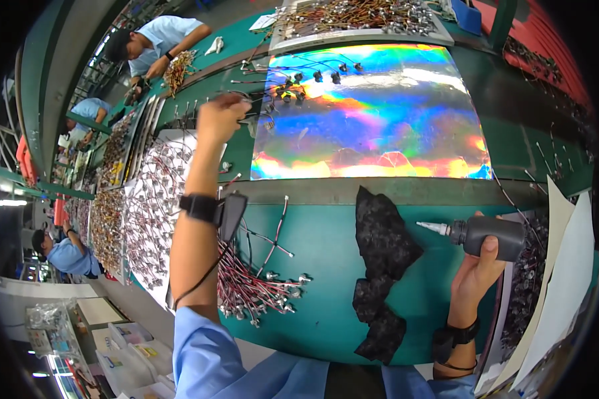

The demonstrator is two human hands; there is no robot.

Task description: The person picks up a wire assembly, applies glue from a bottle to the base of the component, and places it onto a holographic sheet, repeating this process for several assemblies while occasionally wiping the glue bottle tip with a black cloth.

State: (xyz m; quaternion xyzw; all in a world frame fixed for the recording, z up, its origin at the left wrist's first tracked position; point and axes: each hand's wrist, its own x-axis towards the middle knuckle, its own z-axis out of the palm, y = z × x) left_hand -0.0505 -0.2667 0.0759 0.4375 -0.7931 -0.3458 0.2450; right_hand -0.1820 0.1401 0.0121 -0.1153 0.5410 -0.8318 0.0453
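My right hand [479, 269] is wrapped round a black squeeze bottle [496, 238], which lies nearly level with its pale nozzle pointing left over the green mat. A crumpled black cloth [383, 243] lies on the mat to the left of that nozzle. Farther off, my left hand [221, 120] is at the left edge of a shiny rainbow-coloured sheet [373, 126]. Its fingers are bent together and slightly blurred; whatever is between them is hidden. Close by, several small black parts with wires [317, 76] rest on the sheet's upper left.
Red-and-black wired parts [256, 286] are heaped on the mat [319, 266] below my left forearm. A white board of wired parts [156, 213] stands at left. A tray of wired parts [363, 18] lies beyond the sheet. Co-workers [163, 46] sit along the left.
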